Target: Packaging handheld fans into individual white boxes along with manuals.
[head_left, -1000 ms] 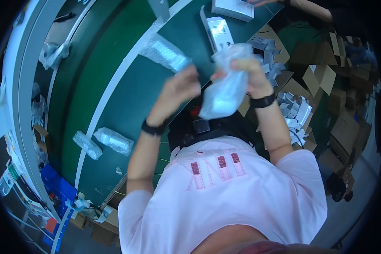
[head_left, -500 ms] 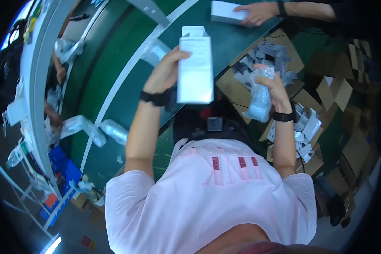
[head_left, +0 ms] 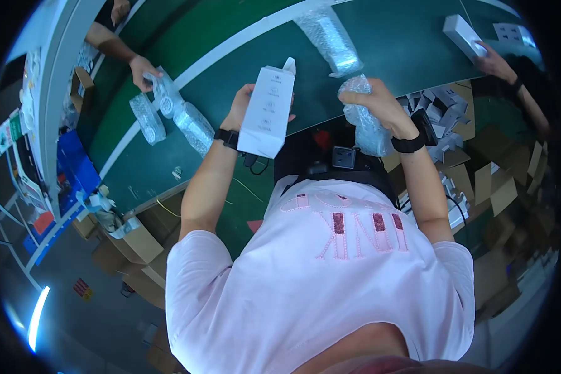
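A white carton point(head_left: 267, 112) with its end flap standing up is gripped by my left hand point(head_left: 240, 107), the fingers wrapped behind it. My right hand point(head_left: 380, 106) is closed round a bubble-wrapped item point(head_left: 363, 121), whose contents I cannot make out. Both hands are over the near edge of the green work table point(head_left: 411, 43), with the carton left of the wrapped item. Another bubble-wrapped packet point(head_left: 333, 43) lies on the table beyond my right hand.
At left a co-worker's hand point(head_left: 144, 71) touches bubble-wrapped packets point(head_left: 193, 128). At right another person's hand point(head_left: 493, 64) holds a white box point(head_left: 462, 36). A carton of grey-white inserts point(head_left: 439, 115) and open cardboard boxes point(head_left: 495, 187) stand at right.
My view has turned leftward and the carton has tilted, showing another face. My right hand has brought the wrapped item nearer the table. The co-worker's hand at left has reached the packets.
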The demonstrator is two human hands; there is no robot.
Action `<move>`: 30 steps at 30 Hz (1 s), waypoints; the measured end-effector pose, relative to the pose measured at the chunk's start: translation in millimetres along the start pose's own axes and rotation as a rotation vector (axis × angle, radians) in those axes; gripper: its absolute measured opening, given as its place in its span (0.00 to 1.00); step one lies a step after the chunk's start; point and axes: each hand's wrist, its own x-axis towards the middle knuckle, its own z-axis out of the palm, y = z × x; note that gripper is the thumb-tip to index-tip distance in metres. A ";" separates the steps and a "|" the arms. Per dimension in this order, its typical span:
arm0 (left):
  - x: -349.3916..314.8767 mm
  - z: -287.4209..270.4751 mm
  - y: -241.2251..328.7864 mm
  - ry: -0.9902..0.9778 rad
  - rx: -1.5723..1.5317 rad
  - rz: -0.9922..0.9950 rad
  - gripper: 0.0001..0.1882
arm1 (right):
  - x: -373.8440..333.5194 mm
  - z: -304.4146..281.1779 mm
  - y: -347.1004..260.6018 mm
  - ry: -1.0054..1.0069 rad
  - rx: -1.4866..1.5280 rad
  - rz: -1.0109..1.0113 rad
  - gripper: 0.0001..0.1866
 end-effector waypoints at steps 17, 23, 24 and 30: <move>-50.6 -35.5 -19.8 -0.459 -0.103 0.112 0.33 | 20.5 -15.5 -100.3 0.122 0.130 -0.221 0.18; -82.1 34.5 -0.9 0.366 1.278 1.046 0.29 | -5.9 9.4 -186.0 0.218 0.563 -0.826 0.17; -87.3 43.9 -10.9 0.321 1.356 1.273 0.28 | -17.9 57.5 -198.8 0.303 0.468 -0.921 0.14; -93.3 40.8 -67.2 0.418 1.226 1.563 0.21 | -39.9 142.4 -173.2 0.021 0.340 -0.979 0.13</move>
